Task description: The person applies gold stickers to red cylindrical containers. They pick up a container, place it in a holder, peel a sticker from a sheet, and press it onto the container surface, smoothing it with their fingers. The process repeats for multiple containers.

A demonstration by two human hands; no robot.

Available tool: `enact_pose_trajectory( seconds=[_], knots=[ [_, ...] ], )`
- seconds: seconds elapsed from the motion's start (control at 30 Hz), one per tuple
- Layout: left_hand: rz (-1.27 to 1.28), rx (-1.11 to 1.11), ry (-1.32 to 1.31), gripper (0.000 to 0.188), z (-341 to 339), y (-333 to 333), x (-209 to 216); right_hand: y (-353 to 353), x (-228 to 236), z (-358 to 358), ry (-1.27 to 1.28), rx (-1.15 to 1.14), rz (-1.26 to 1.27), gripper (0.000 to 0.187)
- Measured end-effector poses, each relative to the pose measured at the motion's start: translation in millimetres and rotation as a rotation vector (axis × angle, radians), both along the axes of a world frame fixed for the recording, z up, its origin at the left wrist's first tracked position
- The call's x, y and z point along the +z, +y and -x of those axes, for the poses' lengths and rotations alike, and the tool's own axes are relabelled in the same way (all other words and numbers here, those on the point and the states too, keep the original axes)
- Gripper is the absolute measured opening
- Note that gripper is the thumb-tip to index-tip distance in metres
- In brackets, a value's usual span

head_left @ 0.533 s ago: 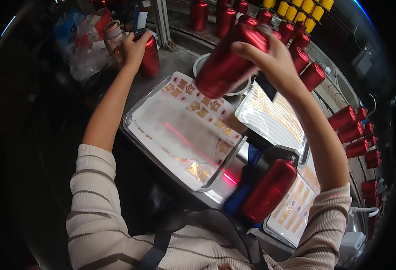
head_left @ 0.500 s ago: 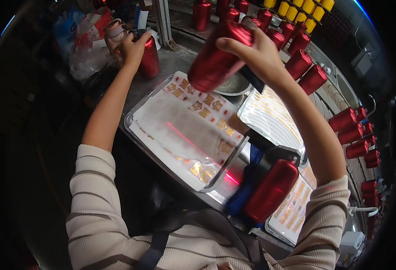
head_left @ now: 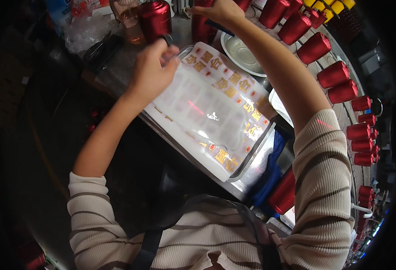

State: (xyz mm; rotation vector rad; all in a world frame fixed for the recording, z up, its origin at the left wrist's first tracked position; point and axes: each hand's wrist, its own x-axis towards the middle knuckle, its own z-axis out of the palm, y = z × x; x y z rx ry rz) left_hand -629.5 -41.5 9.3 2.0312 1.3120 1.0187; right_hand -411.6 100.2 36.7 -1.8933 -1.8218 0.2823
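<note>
My left hand [head_left: 155, 74] is raised above the left side of a tray of transfer sheets, its fingers closed on a small dark ring-like piece [head_left: 167, 39]. Just beyond it a shiny red metal bottle [head_left: 155, 20] stands upright beside a pale pinkish drinking bottle [head_left: 127, 20]. My right hand [head_left: 225, 13] reaches to the far edge, thumb across another red bottle [head_left: 202, 30]; the picture's edge cuts off its other fingers. Clear film sheets with gold and red printed motifs [head_left: 225, 90] lie in the metal tray [head_left: 247, 164] between my arms.
A metal bowl [head_left: 243, 54] with liquid sits right of the tray. Several red bottles [head_left: 314, 47] stand on a curved line at right, with yellow ones [head_left: 335, 8] behind. A blue cloth [head_left: 268, 175] and a red bottle [head_left: 283, 193] lie near my right elbow. Plastic bags [head_left: 87, 31] are at far left.
My left hand has come off the left red bottle toward me, with the dark ring-like piece. My right hand has carried its red bottle farther away. The view has shifted.
</note>
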Motion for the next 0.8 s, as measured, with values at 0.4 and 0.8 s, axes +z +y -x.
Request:
enact_pose_trajectory(
  seconds=[0.4, 0.8],
  knots=[
    [-0.047, -0.553, 0.267, 0.023, -41, -69, -40, -213, 73, -110, 0.144, 0.176, -0.080, 0.081],
    [-0.258, -0.656, 0.394, 0.025, -85, -121, -53, -525, 17, -229, 0.323, -0.344, -0.110, 0.057]
  ],
)
